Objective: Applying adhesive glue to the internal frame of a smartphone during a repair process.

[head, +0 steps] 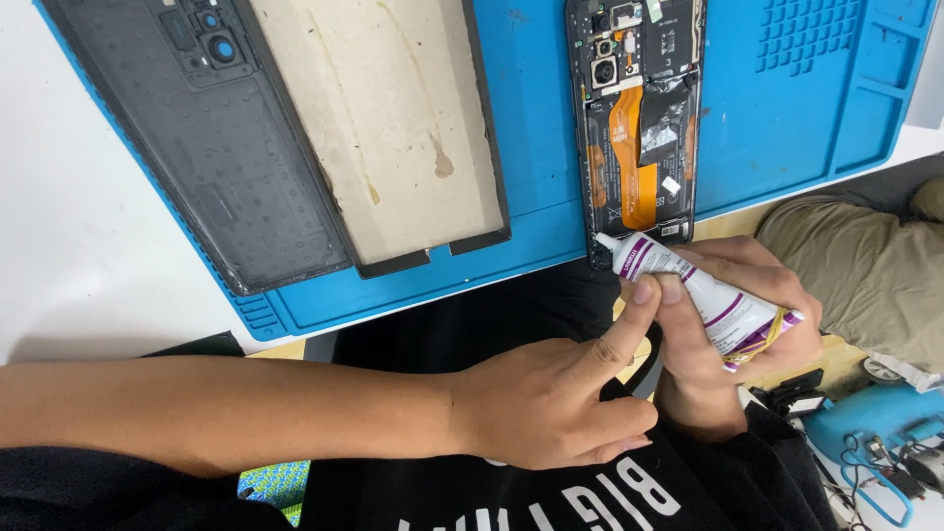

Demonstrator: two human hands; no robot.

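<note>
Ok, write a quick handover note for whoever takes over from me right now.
Right hand: grips the white and purple glue tube, nozzle at the bottom corner of the opened phone.
Left hand: forefinger steadies the tube.
Phone lies back-off on the blue mat; dark back cover and framed panel lie to its left.
Done: cover is off.
Left: no glue bead visible yet; cover still to refit.

Bright, even overhead light fills the sharp head view, washing the white table (69, 226) nearly featureless, with soft shadows beneath the blue mat's (787, 118) near edge and mild wide-angle bending toward the corners.
</note>
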